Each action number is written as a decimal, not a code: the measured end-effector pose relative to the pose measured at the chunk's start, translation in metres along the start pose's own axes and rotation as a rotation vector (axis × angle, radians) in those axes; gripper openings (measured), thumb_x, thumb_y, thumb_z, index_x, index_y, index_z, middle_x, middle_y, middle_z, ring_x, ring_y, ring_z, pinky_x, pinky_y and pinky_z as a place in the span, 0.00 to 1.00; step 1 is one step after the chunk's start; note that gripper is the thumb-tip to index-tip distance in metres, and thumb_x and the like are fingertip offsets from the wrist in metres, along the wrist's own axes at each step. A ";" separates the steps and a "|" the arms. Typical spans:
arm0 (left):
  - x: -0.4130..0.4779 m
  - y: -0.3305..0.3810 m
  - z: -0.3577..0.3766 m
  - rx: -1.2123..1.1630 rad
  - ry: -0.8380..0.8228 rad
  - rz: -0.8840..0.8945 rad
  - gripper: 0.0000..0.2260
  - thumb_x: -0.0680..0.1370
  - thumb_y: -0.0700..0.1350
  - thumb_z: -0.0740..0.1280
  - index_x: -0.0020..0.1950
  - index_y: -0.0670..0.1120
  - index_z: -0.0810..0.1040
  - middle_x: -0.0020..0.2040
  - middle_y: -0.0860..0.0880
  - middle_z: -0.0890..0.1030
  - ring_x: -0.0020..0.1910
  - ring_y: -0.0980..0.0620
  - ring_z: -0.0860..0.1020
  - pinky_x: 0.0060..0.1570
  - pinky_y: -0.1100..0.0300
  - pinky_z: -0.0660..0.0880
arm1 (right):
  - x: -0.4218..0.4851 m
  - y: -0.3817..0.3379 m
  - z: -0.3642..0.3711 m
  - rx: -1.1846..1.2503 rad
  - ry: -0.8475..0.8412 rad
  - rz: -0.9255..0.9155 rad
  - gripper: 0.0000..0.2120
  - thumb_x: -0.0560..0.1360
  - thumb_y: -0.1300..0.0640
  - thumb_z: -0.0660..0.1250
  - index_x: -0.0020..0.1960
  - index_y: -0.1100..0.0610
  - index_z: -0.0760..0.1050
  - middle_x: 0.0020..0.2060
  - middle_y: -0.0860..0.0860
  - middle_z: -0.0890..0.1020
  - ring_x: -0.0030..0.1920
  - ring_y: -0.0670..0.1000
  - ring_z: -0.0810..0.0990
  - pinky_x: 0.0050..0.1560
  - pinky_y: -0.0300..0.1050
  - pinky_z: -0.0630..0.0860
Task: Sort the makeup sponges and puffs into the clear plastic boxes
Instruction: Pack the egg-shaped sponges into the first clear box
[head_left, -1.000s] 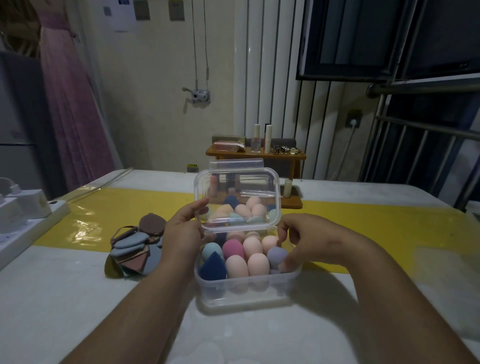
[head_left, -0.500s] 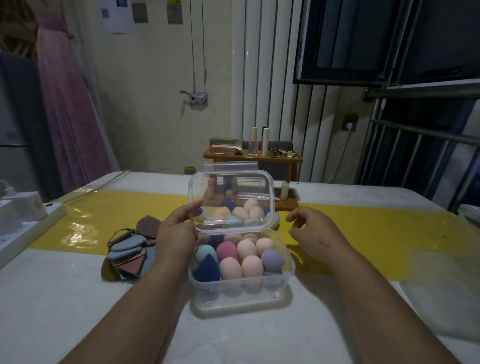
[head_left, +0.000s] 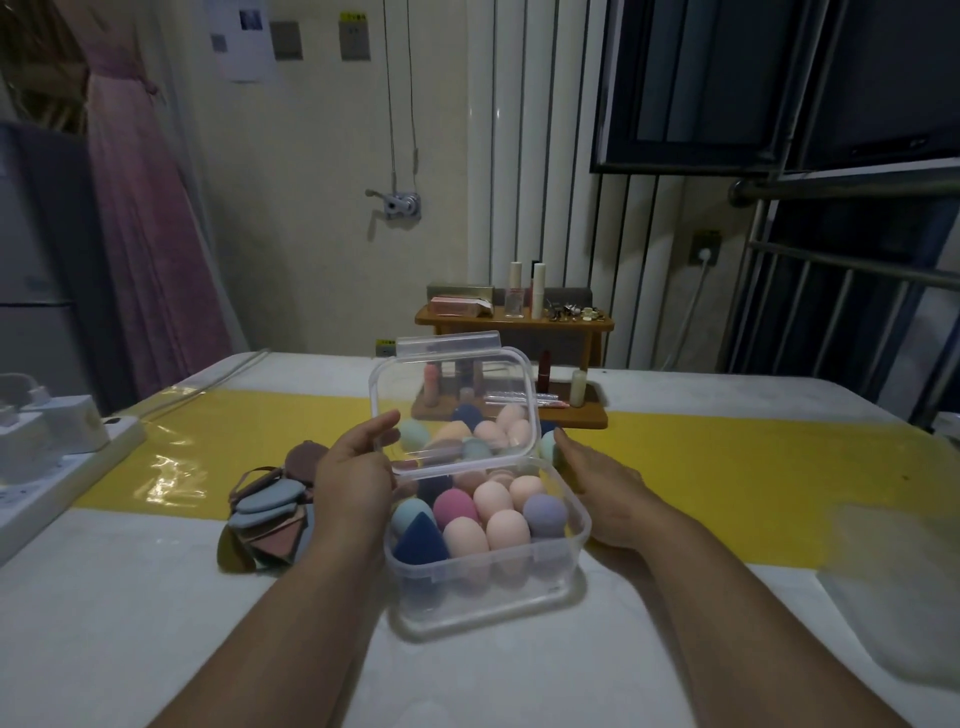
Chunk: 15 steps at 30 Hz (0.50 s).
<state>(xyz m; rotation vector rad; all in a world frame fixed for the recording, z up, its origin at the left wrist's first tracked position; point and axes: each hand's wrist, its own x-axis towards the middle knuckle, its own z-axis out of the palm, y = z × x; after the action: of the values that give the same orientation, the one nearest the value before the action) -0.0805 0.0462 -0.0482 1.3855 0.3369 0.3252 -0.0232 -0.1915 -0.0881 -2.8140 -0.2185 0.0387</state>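
Observation:
A clear plastic box (head_left: 488, 592) stands on the table in front of me, holding several egg-shaped sponges (head_left: 506, 527) in pink, peach, purple, teal and navy. Its hinged lid (head_left: 452, 384) stands upright. My left hand (head_left: 356, 478) pinches the lid's left edge. More loose sponges (head_left: 491, 432) lie behind the box and show through the lid. My right hand (head_left: 597, 486) lies beside the box's right rim with straight fingers, its tips at a pale green sponge (head_left: 545, 448). A pile of flat puffs (head_left: 270, 514) in blue, brown and pink lies left of the box.
A wooden rack (head_left: 514, 325) with bottles and cosmetics stands at the table's far side. A white power strip (head_left: 67, 457) with plugs lies at the left edge. A yellow band (head_left: 753, 467) crosses the table. Something pale and translucent (head_left: 893, 597) lies at the right.
My right hand has come out of the box, leaving the purple sponge inside, and has moved back along the box's right side toward the pale green sponge. My left hand stays on the lid.

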 end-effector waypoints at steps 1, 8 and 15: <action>0.000 0.000 0.000 0.002 -0.001 0.002 0.28 0.76 0.25 0.53 0.58 0.52 0.81 0.60 0.51 0.77 0.59 0.45 0.75 0.37 0.59 0.78 | 0.000 0.000 -0.001 -0.040 0.021 0.026 0.39 0.79 0.47 0.64 0.81 0.45 0.44 0.79 0.47 0.56 0.76 0.55 0.60 0.70 0.51 0.63; -0.001 0.000 -0.001 0.005 -0.014 0.008 0.27 0.76 0.24 0.55 0.60 0.51 0.81 0.60 0.51 0.77 0.59 0.46 0.75 0.37 0.60 0.77 | -0.010 -0.002 -0.003 -0.101 0.195 0.126 0.15 0.80 0.51 0.61 0.65 0.43 0.66 0.64 0.52 0.69 0.63 0.57 0.68 0.61 0.51 0.66; 0.002 -0.003 0.001 -0.003 -0.011 0.026 0.27 0.76 0.25 0.56 0.59 0.51 0.82 0.60 0.50 0.77 0.58 0.46 0.75 0.39 0.58 0.79 | -0.018 0.001 -0.009 0.105 0.330 0.119 0.06 0.79 0.59 0.58 0.47 0.48 0.68 0.49 0.51 0.77 0.47 0.56 0.75 0.46 0.50 0.75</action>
<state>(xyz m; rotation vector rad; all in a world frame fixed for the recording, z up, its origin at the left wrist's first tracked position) -0.0781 0.0457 -0.0515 1.3894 0.3095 0.3391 -0.0407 -0.1980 -0.0803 -2.6731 0.0269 -0.3730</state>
